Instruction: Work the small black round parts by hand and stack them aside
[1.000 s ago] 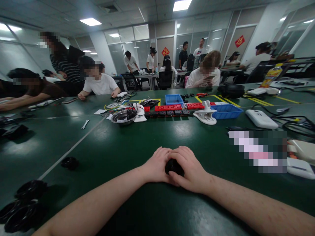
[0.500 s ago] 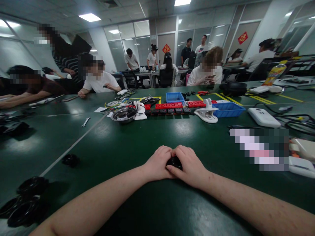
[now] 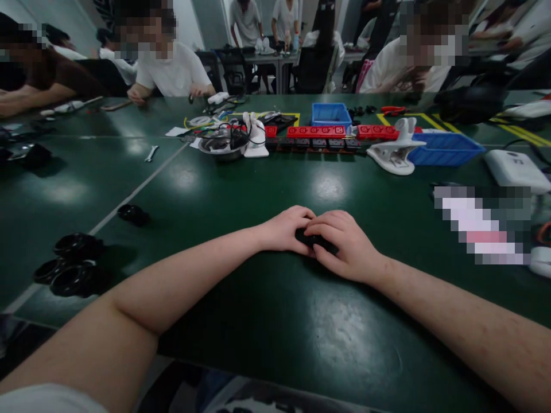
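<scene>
Both hands meet over a black object [image 3: 323, 243] low above the green table [image 3: 241, 310]. My left hand [image 3: 286, 229] is closed round its left end. From the right, my right hand [image 3: 346, 244] grips the same object, its fingers overlapping the left fingertips. Much of the object is covered by fingers, so its kind cannot be made out. To the left lie several glossy black ring-shaped parts [image 3: 77, 245], with a single similar black part [image 3: 133, 214] a little farther off.
Beyond the hands are a metal bowl [image 3: 224, 146] with cables, a white clip stand [image 3: 398, 152], red power strips [image 3: 316, 132] and blue trays [image 3: 447, 148]. A wrench [image 3: 151, 153] lies to the left. People [image 3: 176, 71] sit across the table.
The view has tilted down, showing the table's near edge. Both hands stay on the black object, which now shows as a longer dark shape between them.
</scene>
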### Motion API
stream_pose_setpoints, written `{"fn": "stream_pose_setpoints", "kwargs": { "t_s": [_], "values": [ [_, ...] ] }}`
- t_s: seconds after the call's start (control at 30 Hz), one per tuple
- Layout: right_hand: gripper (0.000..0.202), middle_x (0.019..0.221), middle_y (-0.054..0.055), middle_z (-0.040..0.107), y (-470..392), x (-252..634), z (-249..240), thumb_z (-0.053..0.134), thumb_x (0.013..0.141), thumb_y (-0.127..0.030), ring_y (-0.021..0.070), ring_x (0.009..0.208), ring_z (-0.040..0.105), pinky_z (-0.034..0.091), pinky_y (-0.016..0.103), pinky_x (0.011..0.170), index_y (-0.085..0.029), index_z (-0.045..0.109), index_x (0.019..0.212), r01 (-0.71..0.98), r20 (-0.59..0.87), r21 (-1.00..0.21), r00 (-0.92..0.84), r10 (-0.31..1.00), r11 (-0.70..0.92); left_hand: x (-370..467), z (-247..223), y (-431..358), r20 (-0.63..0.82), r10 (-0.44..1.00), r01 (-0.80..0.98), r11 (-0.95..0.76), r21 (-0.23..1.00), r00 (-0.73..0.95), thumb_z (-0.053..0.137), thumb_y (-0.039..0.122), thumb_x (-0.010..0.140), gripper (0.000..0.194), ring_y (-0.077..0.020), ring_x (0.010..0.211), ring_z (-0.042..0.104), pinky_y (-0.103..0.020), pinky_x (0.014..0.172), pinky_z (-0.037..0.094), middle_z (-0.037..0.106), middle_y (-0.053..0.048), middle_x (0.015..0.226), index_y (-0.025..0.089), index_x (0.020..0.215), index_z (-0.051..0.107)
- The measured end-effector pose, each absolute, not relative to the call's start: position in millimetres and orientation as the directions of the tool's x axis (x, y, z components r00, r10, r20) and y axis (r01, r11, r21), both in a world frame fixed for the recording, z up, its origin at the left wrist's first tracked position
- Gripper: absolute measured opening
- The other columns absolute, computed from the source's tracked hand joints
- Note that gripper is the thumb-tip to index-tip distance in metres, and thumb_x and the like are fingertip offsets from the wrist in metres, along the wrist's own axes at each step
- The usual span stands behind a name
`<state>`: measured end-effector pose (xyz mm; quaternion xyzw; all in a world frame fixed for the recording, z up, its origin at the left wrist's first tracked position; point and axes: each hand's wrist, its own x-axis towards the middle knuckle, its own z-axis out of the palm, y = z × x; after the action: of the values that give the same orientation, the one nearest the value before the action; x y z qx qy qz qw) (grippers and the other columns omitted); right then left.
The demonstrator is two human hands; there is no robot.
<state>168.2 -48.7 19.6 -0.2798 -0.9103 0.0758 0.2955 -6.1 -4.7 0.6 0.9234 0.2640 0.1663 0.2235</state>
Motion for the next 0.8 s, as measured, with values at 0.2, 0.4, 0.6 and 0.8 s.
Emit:
{"fn": "stream_pose_setpoints", "kwargs": {
  "t_s": [0.2, 0.4, 0.6, 0.8],
  "values": [
    [0.018, 0.084, 0.004, 0.062, -47.7, 167.9, 20.4, 0.040, 0.070, -0.011, 0.0179, 0.086, 0.056, 0.038, 0.039, 0.087, -0.019, 0.054, 0.078, 0.282, 0.552, -0.328, -0.717, 0.425, 0.902, -4.7, 2.1, -7.3, 0.177, 0.569, 0.426, -0.756, 0.497, 0.803, 0.068, 0.040, 0.063, 0.032, -0.0212, 0.103, 0.046, -0.034, 0.092, 0.035, 0.051, -0.003, 0.105, 0.020, 0.087, 0.061],
    [0.032, 0.106, 0.008, 0.055, -47.7, 170.7, 17.3, 0.050, 0.076, -0.031, 0.0221, 0.101, 0.049, 0.031, 0.043, 0.095, -0.017, 0.047, 0.105, 0.384, 0.558, -0.347, -0.648, 0.518, 0.855, -2.1, 3.5, -11.5, 0.198, 0.596, 0.451, -0.749, 0.486, 0.778, 0.067, 0.050, 0.058, 0.070, -0.0262, 0.111, 0.041, -0.041, 0.097, 0.031, 0.046, -0.009, 0.118, 0.017, 0.115, 0.045],
    [0.044, 0.093, 0.011, 0.054, -42.9, 170.0, 10.8, 0.052, 0.073, -0.051, 0.0246, 0.087, 0.049, 0.039, 0.040, 0.077, -0.013, 0.047, 0.096, 0.591, 0.510, -0.399, -0.493, 0.705, 0.701, 3.6, 6.2, -18.4, 0.172, 0.671, 0.580, -0.720, 0.381, 0.721, 0.064, 0.062, 0.054, 0.076, -0.0285, 0.106, 0.044, -0.049, 0.099, 0.026, 0.048, -0.010, 0.110, 0.016, 0.111, 0.044],
    [0.039, 0.083, 0.007, 0.052, -41.1, 167.4, 10.1, 0.056, 0.070, -0.051, 0.0216, 0.077, 0.049, 0.038, 0.036, 0.069, -0.016, 0.046, 0.085, 0.656, 0.426, -0.433, -0.454, 0.782, 0.618, 4.6, 6.5, -18.3, 0.138, 0.685, 0.598, -0.702, 0.388, 0.715, 0.064, 0.051, 0.061, 0.050, -0.0235, 0.102, 0.047, -0.048, 0.103, 0.019, 0.051, -0.006, 0.101, 0.018, 0.097, 0.051]
  ]
}}
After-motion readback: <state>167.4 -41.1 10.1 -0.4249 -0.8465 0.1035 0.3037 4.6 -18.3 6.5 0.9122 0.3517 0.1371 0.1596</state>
